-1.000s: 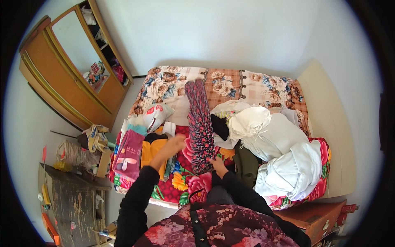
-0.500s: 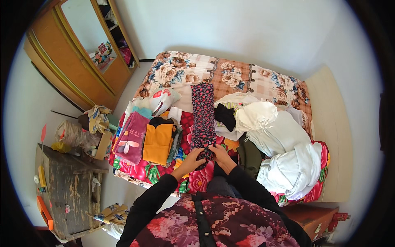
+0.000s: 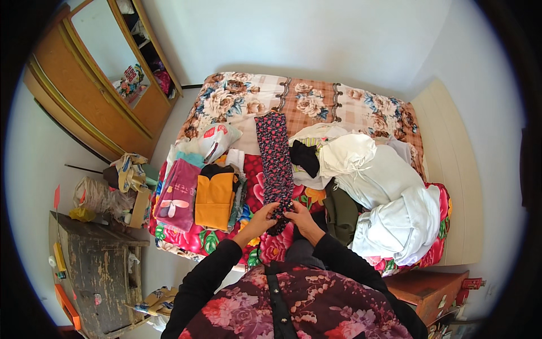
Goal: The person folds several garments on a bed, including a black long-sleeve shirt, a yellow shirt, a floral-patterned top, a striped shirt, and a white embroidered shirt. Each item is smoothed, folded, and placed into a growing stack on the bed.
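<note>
A dark garment with small pink flowers [image 3: 274, 152], folded into a long narrow strip, lies on the bed with its length running away from me. My left hand [image 3: 262, 221] grips the left edge of its near end, thumb on top. Across from it, my right hand [image 3: 304, 221] pinches the right edge of that end. The cloth between my hands is bunched, and its tip hangs down a little toward me. Which kind of garment it is, I cannot tell.
Left of the strip are a folded mustard garment [image 3: 215, 199] on a stack, a folded purple cloth [image 3: 179, 195] and a white plastic bag [image 3: 219, 140]. On the right lie a black cloth [image 3: 304, 159], an olive garment [image 3: 341, 213] and heaped white clothes [image 3: 389, 186]. A worn wooden cabinet [image 3: 101, 265] stands lower left.
The view has shifted slightly. My hands stay at the near end of the flowered garment, and the bunched tip between them now shows a little more.
</note>
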